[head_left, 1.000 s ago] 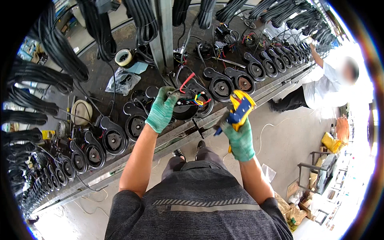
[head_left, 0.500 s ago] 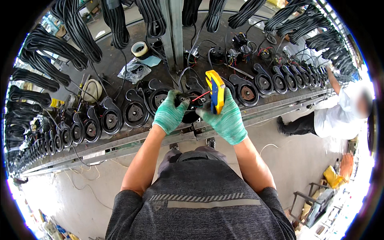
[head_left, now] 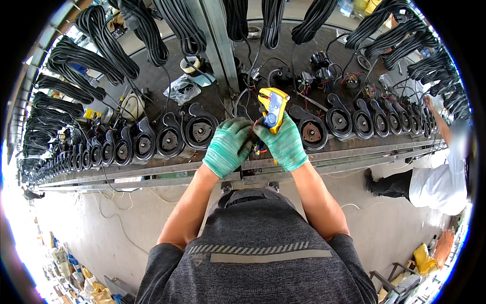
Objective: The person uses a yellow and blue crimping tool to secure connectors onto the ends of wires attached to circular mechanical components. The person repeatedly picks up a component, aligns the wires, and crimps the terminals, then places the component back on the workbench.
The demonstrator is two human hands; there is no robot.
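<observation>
My gloved right hand (head_left: 284,145) holds a yellow and blue wire stripper (head_left: 274,110) against its palm, the head of the tool pointing up and away. Its thumb and fingertips reach toward my left hand. My gloved left hand (head_left: 229,146) is closed, fingers pinching near a short red wire (head_left: 255,123) that shows between both hands' fingertips. Several coloured wires (head_left: 259,149) peek out just below the fingers. Whatever part they belong to is mostly hidden by the gloves. Round black housings flank the hands, one at the left (head_left: 201,130) and one at the right (head_left: 311,133).
A long row of similar housings follows the bench's near edge. Bundled black cables (head_left: 182,30) hang overhead beside a metal post (head_left: 215,45). A tape roll (head_left: 190,65), plastic bag (head_left: 182,90) and small motors (head_left: 321,61) lie behind. A person in white (head_left: 438,185) stands at the right.
The red wire no longer stretches to the stripper's jaws. My hands have come closer together, fingertips nearly meeting at the wire. The view has shifted slightly.
</observation>
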